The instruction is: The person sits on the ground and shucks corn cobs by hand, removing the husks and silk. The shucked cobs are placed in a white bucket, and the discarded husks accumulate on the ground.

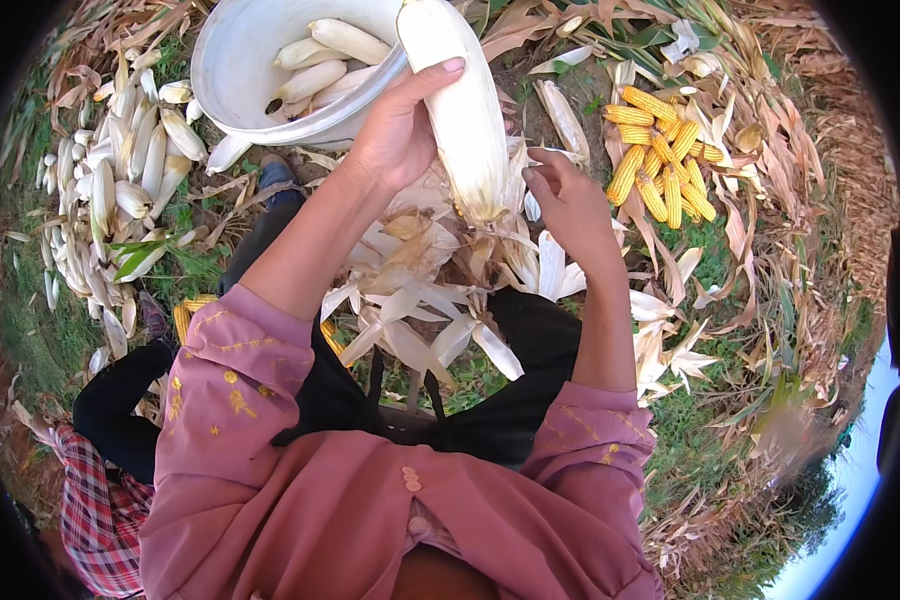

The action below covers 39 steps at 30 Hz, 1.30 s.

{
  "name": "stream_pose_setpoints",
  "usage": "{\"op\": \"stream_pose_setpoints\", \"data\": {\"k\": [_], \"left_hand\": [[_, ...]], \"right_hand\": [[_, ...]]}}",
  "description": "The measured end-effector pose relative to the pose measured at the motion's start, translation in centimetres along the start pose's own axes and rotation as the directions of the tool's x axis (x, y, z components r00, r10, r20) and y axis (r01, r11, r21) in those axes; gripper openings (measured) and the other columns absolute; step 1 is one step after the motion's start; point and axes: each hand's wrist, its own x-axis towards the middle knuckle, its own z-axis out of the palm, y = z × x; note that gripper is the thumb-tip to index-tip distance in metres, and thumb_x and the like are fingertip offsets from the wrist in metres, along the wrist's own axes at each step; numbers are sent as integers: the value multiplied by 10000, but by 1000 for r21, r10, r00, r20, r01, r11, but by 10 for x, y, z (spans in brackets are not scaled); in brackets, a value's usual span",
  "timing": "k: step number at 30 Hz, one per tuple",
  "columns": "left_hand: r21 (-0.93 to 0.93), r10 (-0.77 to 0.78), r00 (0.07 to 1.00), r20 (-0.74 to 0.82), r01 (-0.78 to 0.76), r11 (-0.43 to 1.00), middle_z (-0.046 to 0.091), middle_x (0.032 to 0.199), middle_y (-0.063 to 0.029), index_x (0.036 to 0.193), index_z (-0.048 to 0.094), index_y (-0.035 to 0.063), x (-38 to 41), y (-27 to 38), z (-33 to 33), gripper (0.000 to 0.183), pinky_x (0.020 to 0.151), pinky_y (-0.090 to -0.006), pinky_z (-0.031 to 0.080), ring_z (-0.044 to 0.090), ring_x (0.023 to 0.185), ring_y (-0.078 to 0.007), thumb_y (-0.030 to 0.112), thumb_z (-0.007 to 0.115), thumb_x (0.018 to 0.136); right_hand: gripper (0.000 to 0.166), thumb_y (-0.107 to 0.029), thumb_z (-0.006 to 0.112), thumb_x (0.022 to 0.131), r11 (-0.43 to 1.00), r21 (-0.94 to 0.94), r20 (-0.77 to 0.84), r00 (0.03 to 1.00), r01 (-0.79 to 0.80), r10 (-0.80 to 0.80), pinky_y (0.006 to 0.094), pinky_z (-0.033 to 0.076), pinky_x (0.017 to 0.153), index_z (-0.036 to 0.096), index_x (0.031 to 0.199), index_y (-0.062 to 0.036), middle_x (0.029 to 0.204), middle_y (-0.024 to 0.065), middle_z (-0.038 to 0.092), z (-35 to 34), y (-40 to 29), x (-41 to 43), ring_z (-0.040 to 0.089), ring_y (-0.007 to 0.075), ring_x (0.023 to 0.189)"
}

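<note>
My left hand [409,124] holds an ear of corn in its pale husk [461,112], thumb laid across its front. The ear stands nearly upright in the view, its lower end over a heap of loose husks [412,300] between my legs. Just right of the ear is my right hand [562,191], fingers bent and apart, holding nothing that I can see. Behind my left hand, a white plastic bucket [225,97] contains several ears in husk [311,81]. On the ground at the right lies a pile of husked yellow corn cobs [664,154].
A large pile of unhusked ears [146,157] lies at the left. Another person in a plaid shirt [105,502] sits at the lower left, near a few yellow cobs [187,311]. Dry stalks and leaves [780,217] cover the ground at the right.
</note>
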Motion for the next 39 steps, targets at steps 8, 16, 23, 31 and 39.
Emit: {"op": "stream_pose_setpoints", "data": {"k": [8,16,23,31,39], "left_hand": [[41,94,979,-182,-88,995,570,990,-171,1172,412,-5,12,-11,-10,474,830,-446,503,608,901,-314,274,602,839],[179,-67,969,-238,112,977,531,1093,-128,1228,384,36,5,-19,6,539,830,-402,504,568,991,-241,268,638,814],[205,-326,938,-115,343,917,500,1144,-146,1340,246,12,-10,-48,15,889,761,-335,502,560,964,-206,384,748,707],[606,-496,865,72,357,711,449,1273,-106,1403,230,34,-32,-51,24,949,958,-283,360,455,1128,-154,191,780,646],[148,-341,938,57,330,932,590,895,-171,1156,429,-46,-21,-44,20,483,738,-388,536,631,801,-257,225,604,796]], "right_hand": [[374,-86,722,738,772,579,71,928,261,-367,211,468,681,612,1095,-106,953,6,569,-9,-17,-18,534,67,727],[127,-124,602,866,480,844,-217,970,242,-107,195,477,538,573,928,-17,796,66,618,-12,-15,-12,586,94,628],[109,-108,545,899,247,857,-501,845,453,189,219,538,586,503,872,-11,767,90,614,-21,1,7,625,136,645],[98,-32,513,895,264,659,-691,428,704,583,208,557,615,468,850,43,802,112,574,-76,63,6,608,141,684],[392,-131,555,894,389,873,-438,822,293,363,307,501,878,420,1189,89,1086,171,545,-59,46,4,574,249,1005]]}}
